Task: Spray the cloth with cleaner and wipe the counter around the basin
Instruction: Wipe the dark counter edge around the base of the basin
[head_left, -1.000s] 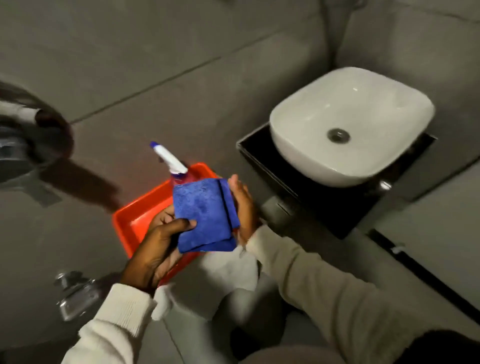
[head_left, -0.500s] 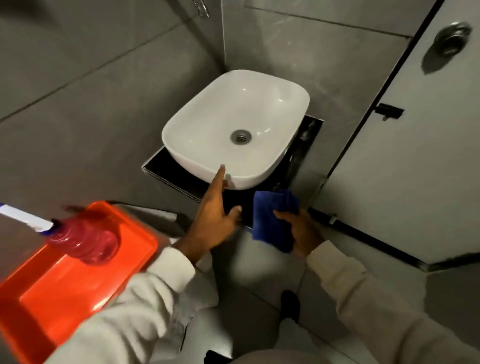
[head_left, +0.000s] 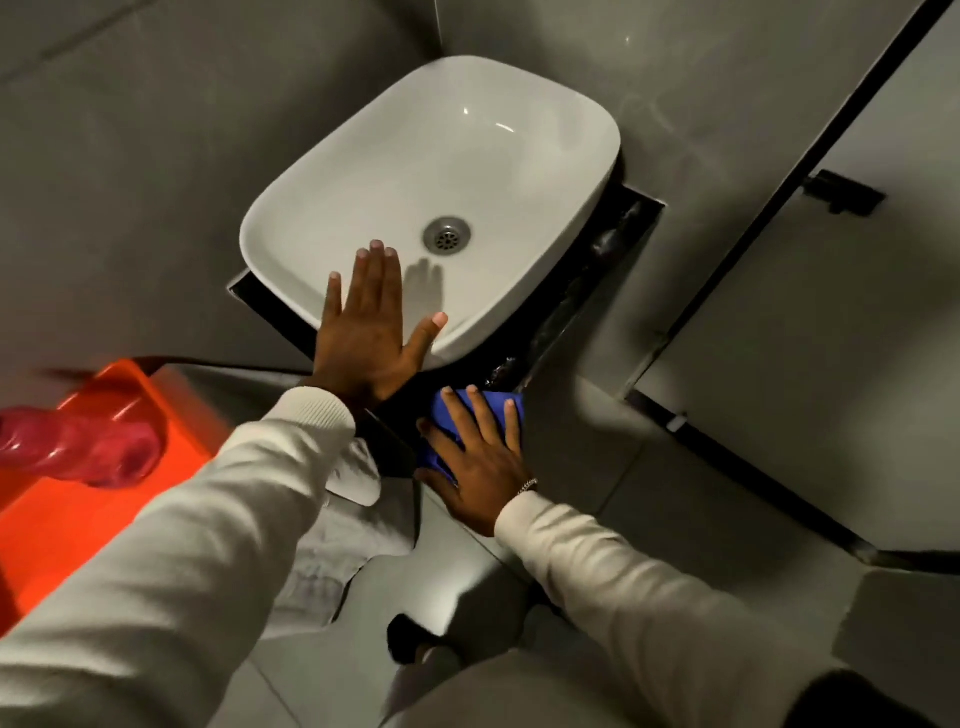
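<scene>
The cloth (head_left: 480, 410) is pressed flat on the counter (head_left: 587, 291) under the right hand (head_left: 480, 462), fingers spread; the left hand (head_left: 371, 332), splayed, is braced on the basin (head_left: 519, 171) rim just beside.

Basin (head_left: 467, 171): sitting on counter (head_left: 618, 244), against wall corner.
Left hand (head_left: 369, 332): lying flat over basin's near rim.
Cloth (head_left: 498, 402): lying on counter's near edge, under right hand (head_left: 478, 467).
Bottle (head_left: 78, 449): standing in tray (head_left: 67, 525), far left.
</scene>
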